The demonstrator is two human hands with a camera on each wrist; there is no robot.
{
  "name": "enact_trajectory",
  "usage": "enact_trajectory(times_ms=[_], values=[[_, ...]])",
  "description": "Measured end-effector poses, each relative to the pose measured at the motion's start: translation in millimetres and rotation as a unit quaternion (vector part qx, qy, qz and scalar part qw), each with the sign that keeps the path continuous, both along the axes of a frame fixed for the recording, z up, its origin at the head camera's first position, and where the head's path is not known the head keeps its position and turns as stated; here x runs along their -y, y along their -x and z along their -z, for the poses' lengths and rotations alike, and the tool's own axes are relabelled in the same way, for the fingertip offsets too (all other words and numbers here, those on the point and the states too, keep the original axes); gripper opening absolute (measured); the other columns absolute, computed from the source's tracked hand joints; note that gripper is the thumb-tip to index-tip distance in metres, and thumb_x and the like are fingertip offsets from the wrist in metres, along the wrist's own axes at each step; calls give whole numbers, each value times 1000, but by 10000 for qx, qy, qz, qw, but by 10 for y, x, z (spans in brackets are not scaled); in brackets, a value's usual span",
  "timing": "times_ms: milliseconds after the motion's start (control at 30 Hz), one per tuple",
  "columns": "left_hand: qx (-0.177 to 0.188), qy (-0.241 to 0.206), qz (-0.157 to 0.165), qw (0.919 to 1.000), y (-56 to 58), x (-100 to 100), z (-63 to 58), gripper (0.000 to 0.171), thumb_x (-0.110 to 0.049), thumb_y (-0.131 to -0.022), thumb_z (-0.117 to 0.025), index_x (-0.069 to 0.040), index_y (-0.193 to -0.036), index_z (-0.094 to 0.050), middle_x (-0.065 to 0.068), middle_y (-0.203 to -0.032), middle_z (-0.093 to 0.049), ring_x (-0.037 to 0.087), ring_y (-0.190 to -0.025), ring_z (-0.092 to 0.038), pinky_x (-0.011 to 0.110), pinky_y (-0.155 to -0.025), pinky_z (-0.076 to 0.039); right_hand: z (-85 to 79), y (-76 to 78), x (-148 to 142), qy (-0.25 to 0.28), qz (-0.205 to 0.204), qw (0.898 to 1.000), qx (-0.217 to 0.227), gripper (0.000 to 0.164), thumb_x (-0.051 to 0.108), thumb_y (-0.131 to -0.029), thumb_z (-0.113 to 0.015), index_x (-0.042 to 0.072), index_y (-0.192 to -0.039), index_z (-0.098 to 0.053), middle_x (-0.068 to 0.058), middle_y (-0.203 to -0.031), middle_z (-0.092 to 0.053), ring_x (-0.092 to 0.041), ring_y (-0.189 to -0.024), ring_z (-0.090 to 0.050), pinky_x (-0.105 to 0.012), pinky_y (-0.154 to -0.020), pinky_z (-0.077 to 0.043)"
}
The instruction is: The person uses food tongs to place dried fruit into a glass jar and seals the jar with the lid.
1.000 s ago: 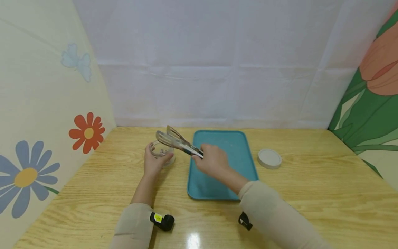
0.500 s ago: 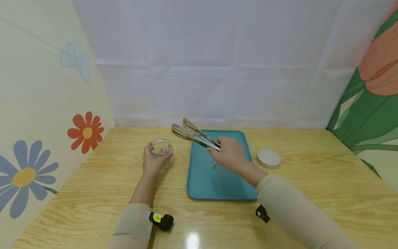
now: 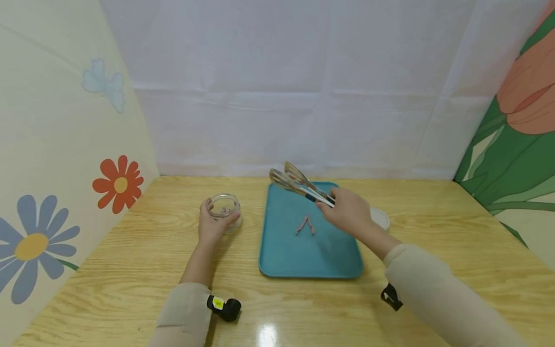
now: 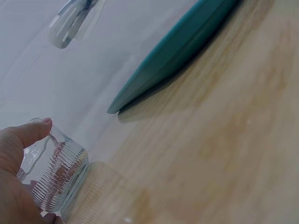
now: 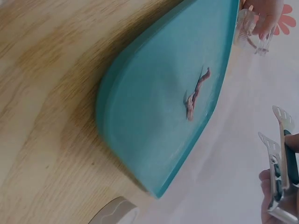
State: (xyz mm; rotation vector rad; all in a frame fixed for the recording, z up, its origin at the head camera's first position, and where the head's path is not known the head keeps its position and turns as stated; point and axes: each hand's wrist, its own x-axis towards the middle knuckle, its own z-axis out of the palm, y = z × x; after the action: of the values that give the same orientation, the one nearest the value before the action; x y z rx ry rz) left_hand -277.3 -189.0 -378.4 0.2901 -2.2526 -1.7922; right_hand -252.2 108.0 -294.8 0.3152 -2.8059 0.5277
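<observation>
My left hand (image 3: 211, 226) grips a clear ribbed glass jar (image 4: 63, 172) that stands uncapped on the table, left of the tray. Reddish-brown twisted strips show through its wall in the left wrist view. With my right hand (image 3: 349, 209) I hold metal tongs (image 3: 282, 179) above the far part of the teal tray (image 3: 286, 255). The tongs' slotted ends are spread, and nothing is visible between them. On the tray lies a thin pinkish-brown bent strip (image 5: 198, 93), shaped like an upside-down V in the head view; whether it is one piece or two I cannot tell.
A round white lid (image 3: 380, 219) lies right of the tray, partly hidden behind my right hand. The wooden table (image 3: 130, 270) meets a white cloth backdrop (image 3: 238, 130), with flower-printed panels at both sides.
My right hand has carried the tongs rightward from over the jar to over the tray. The bent strip on the tray has come into sight. The left hand stays on the jar.
</observation>
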Motion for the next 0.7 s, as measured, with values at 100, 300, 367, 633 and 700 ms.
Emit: enact_trajectory(times_ms=[100,300,367,633,700], values=[[-1,93,5,10000,-2,5,4,95,-23,-68,-74,-10,-138,-10,16,-137,-18,34,-122,-21,42,-97,-23,3,-15,-89,30,82,9999,118,30,38,-80,-58,11,-72,-50,-2,-56,-45,-16,-43,-39,-28,-35,-30],[0,133,56,9999,-8,13,8,97,-24,-68,-74,-10,-138,-8,16,-137,-18,35,-122,-20,44,-97,-23,14,-58,-261,30,169,9997,183,30,37,-80,-57,9,-74,-51,-2,-57,-46,-16,-44,-40,-28,-36,-31],[2,115,57,9999,-9,11,7,96,-24,-68,-73,-10,-138,-8,16,-137,-18,35,-122,-20,43,-97,-23,18,-74,-312,30,173,9998,138,30,37,-80,-58,9,-74,-52,-2,-57,-46,-15,-44,-40,-28,-36,-31],[14,166,39,9999,-16,13,-2,96,-25,-69,-73,-10,-138,-9,16,-137,-18,35,-122,-19,44,-97,-22,48,-158,-474,-54,184,9997,154,31,37,-79,-58,7,-75,-53,-1,-56,-46,-15,-43,-40,-27,-35,-30],[19,178,39,9998,-17,13,0,96,-25,-69,-73,-10,-138,-9,16,-137,-19,35,-122,-19,44,-97,-21,60,-178,-507,-61,144,9997,164,31,37,-79,-59,6,-75,-54,-1,-56,-46,-15,-43,-40,-27,-35,-30]])
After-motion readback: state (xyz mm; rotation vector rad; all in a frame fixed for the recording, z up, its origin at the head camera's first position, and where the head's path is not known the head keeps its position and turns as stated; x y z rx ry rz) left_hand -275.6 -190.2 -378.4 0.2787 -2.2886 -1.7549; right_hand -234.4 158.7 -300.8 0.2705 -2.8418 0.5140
